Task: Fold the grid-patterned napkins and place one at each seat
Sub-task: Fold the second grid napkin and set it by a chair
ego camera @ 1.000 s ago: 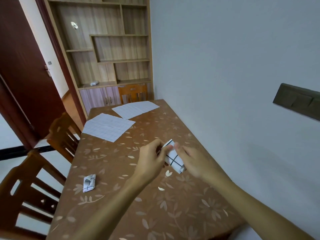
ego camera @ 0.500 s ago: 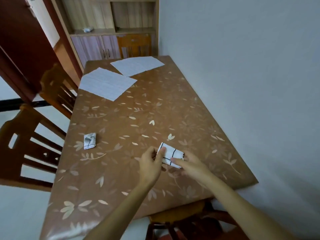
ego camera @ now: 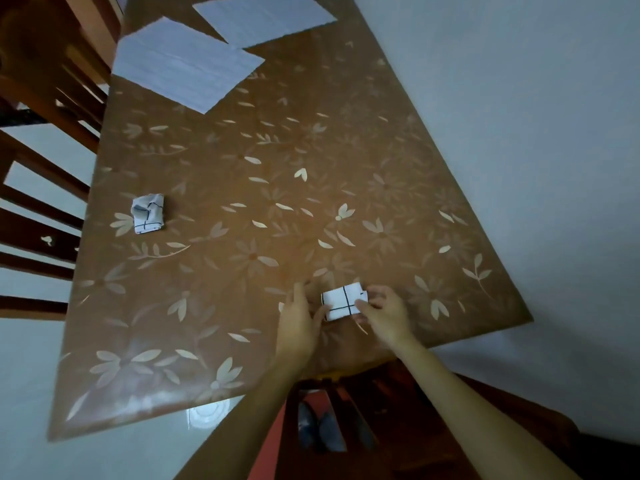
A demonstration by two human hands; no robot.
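Observation:
A small folded grid-patterned napkin (ego camera: pixel 342 302) lies on the brown floral table (ego camera: pixel 242 237) close to its near edge. My right hand (ego camera: pixel 384 315) pinches the napkin's right end between thumb and curled fingers. My left hand (ego camera: pixel 300 322) sits at the napkin's left end with fingers fairly straight and the thumb touching its lower left corner. A second folded napkin (ego camera: pixel 148 213) rests by the table's left edge. Two unfolded napkins (ego camera: pixel 187 69) (ego camera: pixel 263 17) lie flat at the far end.
Wooden chairs (ego camera: pixel 38 209) stand along the table's left side. Another chair (ego camera: pixel 346 420) is tucked under the near edge below my arms. A grey wall (ego camera: pixel 519 133) runs close along the table's right side.
The view has tilted down and both hands have brought the folded napkin from mid-air onto the table near its front edge. My left hand's grip has loosened.

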